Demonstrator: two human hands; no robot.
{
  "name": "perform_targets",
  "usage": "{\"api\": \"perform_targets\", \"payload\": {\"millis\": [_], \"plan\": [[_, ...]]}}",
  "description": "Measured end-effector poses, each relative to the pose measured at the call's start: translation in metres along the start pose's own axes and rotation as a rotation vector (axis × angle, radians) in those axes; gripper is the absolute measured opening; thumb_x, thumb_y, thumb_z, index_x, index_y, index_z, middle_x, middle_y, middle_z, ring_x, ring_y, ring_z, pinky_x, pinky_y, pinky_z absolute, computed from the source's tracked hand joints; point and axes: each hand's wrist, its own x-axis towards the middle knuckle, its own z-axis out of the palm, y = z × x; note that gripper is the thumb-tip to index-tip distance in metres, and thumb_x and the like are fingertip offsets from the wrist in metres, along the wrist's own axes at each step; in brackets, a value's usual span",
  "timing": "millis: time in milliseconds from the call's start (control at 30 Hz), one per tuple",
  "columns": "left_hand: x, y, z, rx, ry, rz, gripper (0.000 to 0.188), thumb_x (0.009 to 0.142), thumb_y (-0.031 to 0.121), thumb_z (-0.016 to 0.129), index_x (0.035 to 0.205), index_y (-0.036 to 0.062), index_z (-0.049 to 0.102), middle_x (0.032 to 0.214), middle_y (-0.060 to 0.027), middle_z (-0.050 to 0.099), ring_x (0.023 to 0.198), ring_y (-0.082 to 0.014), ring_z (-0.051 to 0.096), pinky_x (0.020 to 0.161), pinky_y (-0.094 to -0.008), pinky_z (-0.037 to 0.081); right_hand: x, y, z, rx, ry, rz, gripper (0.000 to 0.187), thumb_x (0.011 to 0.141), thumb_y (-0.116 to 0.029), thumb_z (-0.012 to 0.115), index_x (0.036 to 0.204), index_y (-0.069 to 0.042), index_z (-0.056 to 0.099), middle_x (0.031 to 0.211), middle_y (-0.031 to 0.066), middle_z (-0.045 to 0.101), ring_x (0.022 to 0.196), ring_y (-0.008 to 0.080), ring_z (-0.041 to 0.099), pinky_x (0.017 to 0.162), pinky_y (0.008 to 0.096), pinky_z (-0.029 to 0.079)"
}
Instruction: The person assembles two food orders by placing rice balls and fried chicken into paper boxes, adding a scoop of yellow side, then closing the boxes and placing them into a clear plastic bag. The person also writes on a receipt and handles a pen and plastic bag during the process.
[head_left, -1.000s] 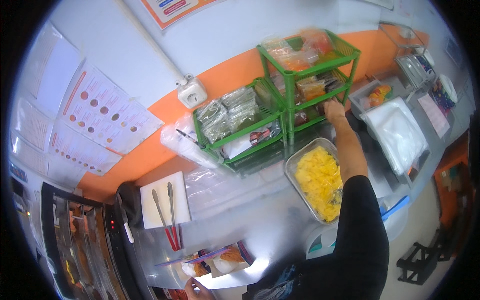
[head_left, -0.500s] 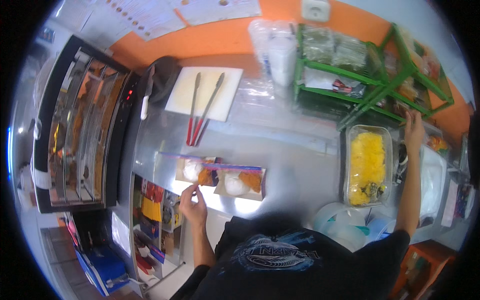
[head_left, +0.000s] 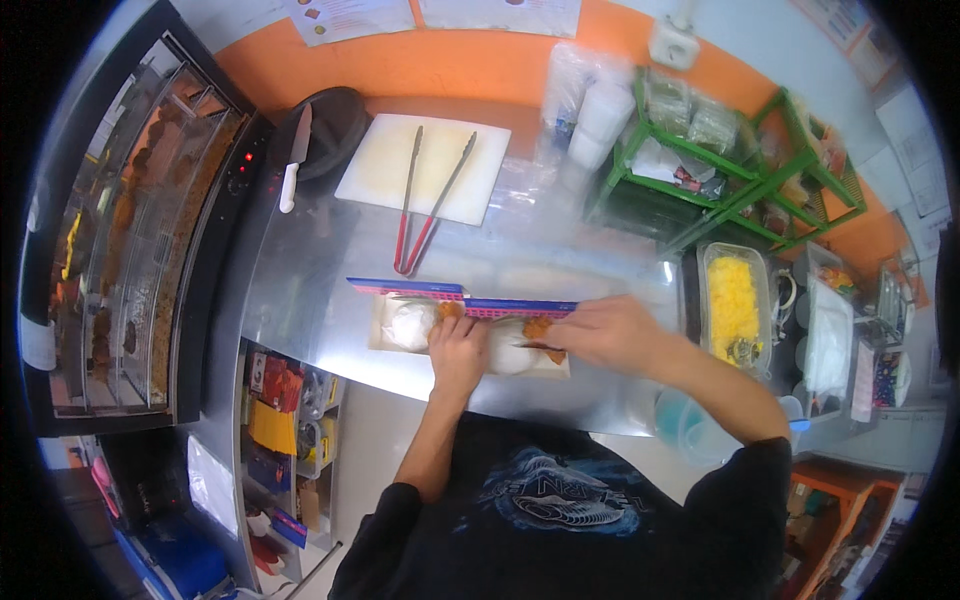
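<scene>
Two open paper food boxes stand side by side at the counter's near edge. Inside the left box (head_left: pixel 378 330) are a white rice mound (head_left: pixel 408 325) and a piece of brown fried food (head_left: pixel 447 311). Similar contents lie in the right box (head_left: pixel 560 370): white rice (head_left: pixel 508 352) and brown fried food (head_left: pixel 537 328). My left hand (head_left: pixel 460 350) reaches in where the boxes meet, its fingers bent together. Over the right box's right end, my right hand (head_left: pixel 607 337) is closed, fingertips down beside the fried food. What either hand grips is hidden.
Behind the boxes, red-handled tongs (head_left: pixel 408 230) lean on a white cutting board (head_left: pixel 480 190), with a knife (head_left: pixel 292 170) to its left. A heated display case (head_left: pixel 150 240) stands left. Rightward are a green rack (head_left: pixel 700 160), a tub of yellow food (head_left: pixel 735 300) and a turquoise container (head_left: pixel 685 420).
My right hand has come from the green rack to the right box. My left hand has moved rightward from the left box's front to between the boxes. The view has shifted.
</scene>
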Motion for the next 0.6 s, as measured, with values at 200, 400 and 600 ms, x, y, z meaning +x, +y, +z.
{"api": "perform_targets", "payload": {"millis": [200, 400, 600], "plan": [[0.016, -0.027, 0.004, -0.269, -0.043, 0.03, 0.02, 0.076, 0.004, 0.069, 0.096, 0.0068, 0.071, 0.088, -0.0095, 0.069, 0.086, -0.0324, 0.067, 0.075, -0.0448, 0.053, 0.043, -0.025, 0.081, -0.281, -0.076, 0.098, 0.029, 0.081, -0.014, 0.063, 0.109, -0.006, 0.065, 0.099, 0.0065, 0.063, 0.095, 0.0229, 0.062, 0.065, 0.0334, 0.058], [0.027, -0.053, 0.004, -0.567, -0.079, 0.088, 0.025, 0.078, -0.003, 0.068, 0.101, 0.0031, 0.073, 0.094, -0.0172, 0.073, 0.088, -0.0379, 0.069, 0.08, -0.0465, 0.055, 0.041, -0.029, 0.14, -0.418, 0.026, 0.334, 0.033, 0.081, -0.012, 0.062, 0.113, -0.002, 0.066, 0.107, 0.0107, 0.063, 0.104, 0.0263, 0.061, 0.075, 0.038, 0.059], [0.034, -0.056, -0.003, -0.588, -0.135, 0.099, 0.026, 0.081, -0.006, 0.063, 0.104, 0.0004, 0.073, 0.096, -0.0205, 0.072, 0.091, -0.0397, 0.069, 0.081, -0.0476, 0.055, 0.032, -0.03, 0.166, -0.401, 0.144, 0.406, 0.034, 0.081, -0.013, 0.062, 0.111, 0.002, 0.067, 0.108, 0.0129, 0.062, 0.105, 0.0295, 0.061, 0.087, 0.0401, 0.055]]}}
